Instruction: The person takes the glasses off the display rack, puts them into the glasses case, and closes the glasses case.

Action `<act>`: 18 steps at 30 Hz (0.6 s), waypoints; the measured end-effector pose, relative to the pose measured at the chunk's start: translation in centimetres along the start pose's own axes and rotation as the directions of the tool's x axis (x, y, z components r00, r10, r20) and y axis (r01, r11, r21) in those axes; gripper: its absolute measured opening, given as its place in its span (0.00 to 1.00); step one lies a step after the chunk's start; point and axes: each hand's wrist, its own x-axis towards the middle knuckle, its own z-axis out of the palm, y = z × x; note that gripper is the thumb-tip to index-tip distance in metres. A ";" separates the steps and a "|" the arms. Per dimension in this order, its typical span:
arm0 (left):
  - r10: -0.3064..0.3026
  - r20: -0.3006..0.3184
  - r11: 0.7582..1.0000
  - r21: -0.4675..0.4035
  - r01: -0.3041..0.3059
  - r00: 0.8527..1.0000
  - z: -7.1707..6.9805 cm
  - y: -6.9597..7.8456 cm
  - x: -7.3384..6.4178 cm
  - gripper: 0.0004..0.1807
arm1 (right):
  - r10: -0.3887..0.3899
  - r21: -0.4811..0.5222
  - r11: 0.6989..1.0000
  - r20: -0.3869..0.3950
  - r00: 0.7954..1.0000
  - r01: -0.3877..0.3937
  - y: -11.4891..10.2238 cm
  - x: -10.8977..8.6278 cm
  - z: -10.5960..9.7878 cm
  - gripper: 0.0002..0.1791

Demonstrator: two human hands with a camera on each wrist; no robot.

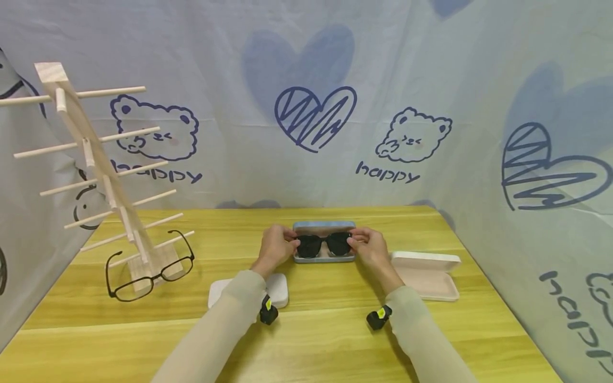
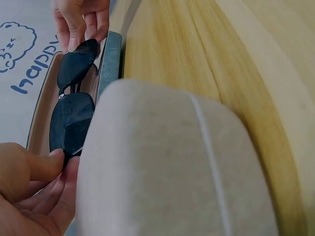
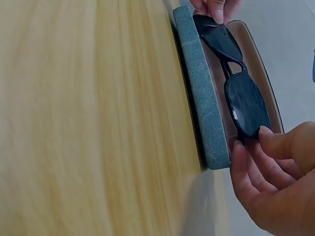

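Black sunglasses (image 1: 338, 243) with dark lenses are held level over an open blue glasses case (image 1: 324, 260) with a pinkish lining. My left hand (image 1: 276, 246) pinches their left end between thumb and fingers. At the opposite end, the right hand (image 1: 372, 248) grips the frame the same way, its thumb on the lens edge in the right wrist view. Both lenses (image 3: 246, 104) face up, and the bridge lies over the case's lining. The blue case stands on the table with its lid raised at the back.
A white glasses case (image 1: 278, 290) lies partly under my left forearm. To the right, another case (image 1: 431, 284), white with a pale pink inside, stands open. A wooden rack (image 1: 110, 181) with pegs rises at the left, black-framed eyeglasses (image 1: 154, 277) on its lowest part. Printed cloth (image 1: 316, 181) hangs behind.
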 end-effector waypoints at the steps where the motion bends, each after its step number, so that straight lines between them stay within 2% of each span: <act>1: -0.003 -0.002 1.000 -0.003 0.003 1.000 0.0 0.0 0.0 0.09 | 0.001 0.004 1.000 -0.002 1.000 -0.001 0.0 0.0 0.1 0.14; 12: -0.037 -0.020 0.999 -0.013 0.037 0.999 0.1 0.1 0.0 0.10 | 0.013 0.012 1.000 -0.033 0.999 -0.013 0.1 0.1 0.5 0.13; 18: -0.030 -0.033 1.000 -0.006 0.030 0.999 0.1 0.1 0.0 0.10 | -0.005 0.002 1.000 -0.042 0.999 0.006 0.4 0.2 0.5 0.13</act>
